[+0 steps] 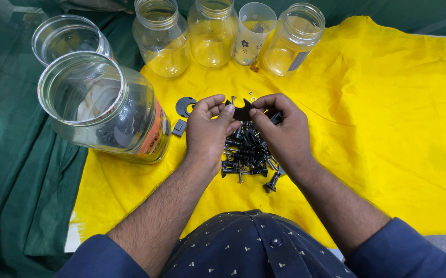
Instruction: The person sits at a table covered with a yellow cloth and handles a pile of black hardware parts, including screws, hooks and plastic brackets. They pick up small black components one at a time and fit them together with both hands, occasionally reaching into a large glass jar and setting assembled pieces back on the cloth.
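A yellow cloth (388,118) covers most of the surface before me, laid over a dark green cloth (6,170). To my left a big clear jar (104,110) lies tilted toward me, mouth open, with a second wide jar (68,38) just behind it. Along the far edge stand three smaller clear jars (210,33) and a printed plastic cup (253,31). Beneath my hands lies a heap of black screws and fittings (246,154), partly hidden by my palms. A black ring piece (184,106) and a small black block (179,127) lie between the heap and the big jar. My left hand (207,131) and right hand (282,131) both pinch one flat black crescent piece (242,111), fingertips closed on its edges, held just above the heap.
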